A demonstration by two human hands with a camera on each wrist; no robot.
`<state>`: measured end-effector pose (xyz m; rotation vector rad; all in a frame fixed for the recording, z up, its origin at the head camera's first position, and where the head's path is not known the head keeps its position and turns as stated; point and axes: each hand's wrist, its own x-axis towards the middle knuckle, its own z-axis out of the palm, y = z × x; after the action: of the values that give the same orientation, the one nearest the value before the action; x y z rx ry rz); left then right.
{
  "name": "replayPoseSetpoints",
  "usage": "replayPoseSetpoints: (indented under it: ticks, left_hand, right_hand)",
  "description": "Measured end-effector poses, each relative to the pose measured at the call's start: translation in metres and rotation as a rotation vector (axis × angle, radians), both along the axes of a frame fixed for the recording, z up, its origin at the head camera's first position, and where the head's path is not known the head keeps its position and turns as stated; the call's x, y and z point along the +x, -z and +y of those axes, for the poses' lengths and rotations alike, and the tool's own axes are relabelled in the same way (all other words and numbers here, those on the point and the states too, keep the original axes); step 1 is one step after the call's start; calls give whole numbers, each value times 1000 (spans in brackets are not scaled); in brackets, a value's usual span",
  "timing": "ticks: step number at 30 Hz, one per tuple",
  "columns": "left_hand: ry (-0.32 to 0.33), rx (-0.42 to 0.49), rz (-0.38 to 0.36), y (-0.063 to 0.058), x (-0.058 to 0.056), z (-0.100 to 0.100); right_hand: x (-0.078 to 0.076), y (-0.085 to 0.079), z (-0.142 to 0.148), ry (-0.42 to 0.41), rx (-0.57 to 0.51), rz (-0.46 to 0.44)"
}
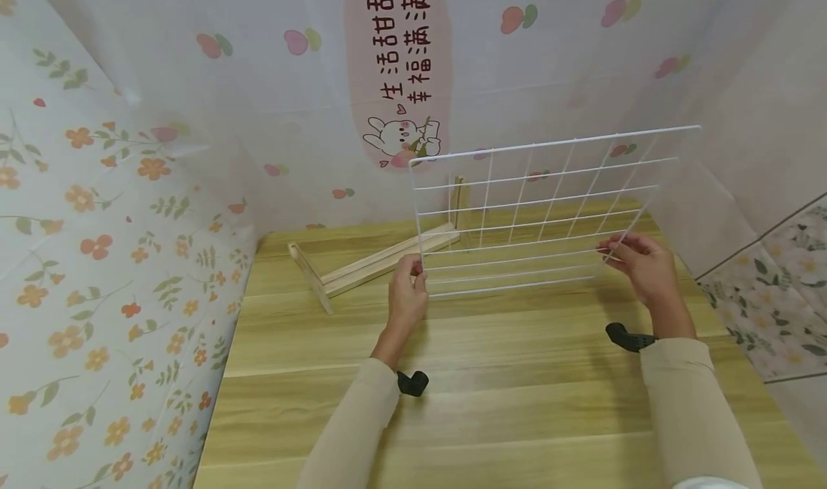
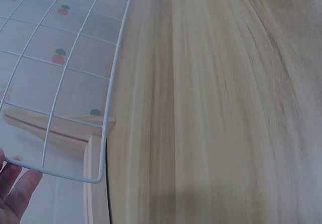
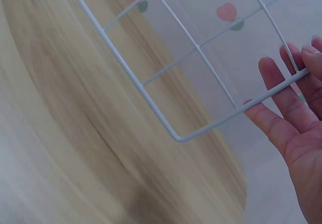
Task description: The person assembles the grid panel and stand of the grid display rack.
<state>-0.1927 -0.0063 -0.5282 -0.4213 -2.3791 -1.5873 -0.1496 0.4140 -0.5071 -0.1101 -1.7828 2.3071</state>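
Observation:
A white wire grid panel (image 1: 517, 203) is held tilted above the table by both hands. My left hand (image 1: 407, 288) grips its left side wire near the lower corner; in the left wrist view only the fingertips (image 2: 26, 184) show on that wire. My right hand (image 1: 641, 263) pinches the right side wire between thumb and fingers, with some fingers spread behind it in the right wrist view. Behind the grid's left side lies a pale wooden stand (image 1: 388, 259), a grooved bar with an upright leg at each end. The grid covers part of its far leg.
The wood-grain table (image 1: 517, 403) runs beneath everything. A printed cloth (image 1: 258, 115) hangs along the back, and a flowered cloth (image 1: 116, 295) stands at the left. On the right is a pale wall covering (image 1: 775, 259) with a flowered panel.

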Motion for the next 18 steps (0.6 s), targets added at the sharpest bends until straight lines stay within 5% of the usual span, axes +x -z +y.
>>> replayPoseSetpoints:
  ticks: [11, 18]
  left_hand:
    - [-11, 6, 42, -13, 3, -18]
    - [-58, 11, 71, -17, 3, -27]
  right_hand:
    - [-9, -23, -22, -13, 43, -3]
    - [-18, -24, -28, -15, 45, 0]
